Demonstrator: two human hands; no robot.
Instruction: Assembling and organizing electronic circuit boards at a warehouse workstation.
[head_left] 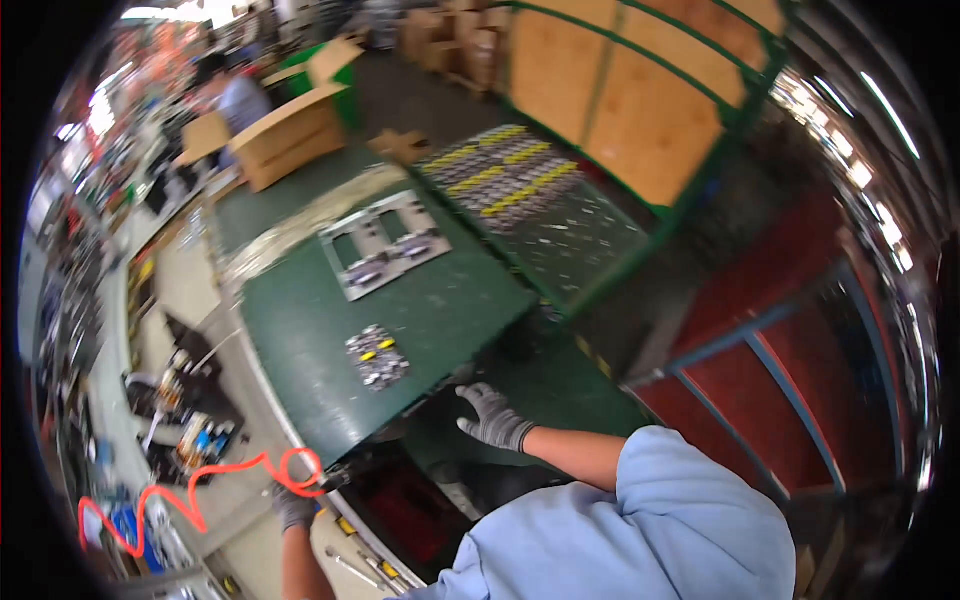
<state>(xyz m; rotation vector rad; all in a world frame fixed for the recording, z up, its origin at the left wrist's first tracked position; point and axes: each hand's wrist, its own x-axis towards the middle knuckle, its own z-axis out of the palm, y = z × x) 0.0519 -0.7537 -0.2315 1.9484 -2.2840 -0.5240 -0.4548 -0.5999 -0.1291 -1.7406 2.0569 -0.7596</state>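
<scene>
My left hand [294,506], in a grey glove, is beside the bench edge at the lower left. A red coiled hose [240,467] loops across its fingers, so I cannot make out whether they grip anything. A small dark fitting [335,479] sits at the hose's end, against the corner of the green bench [300,350]. My right hand [490,418], also gloved in grey, is held off the bench's near edge with fingers apart and nothing in it. On the bench top lie a cluster of small metal parts with yellow pieces [377,357] and a metal plate fixture with two openings [385,243].
Rows of metal parts with yellow strips [510,175] cover a second green surface beyond. An open cardboard box [290,135] stands at the far left near another person [243,103]. A red rack with blue bars [790,390] is at right. Wrenches [352,570] lie near my left forearm.
</scene>
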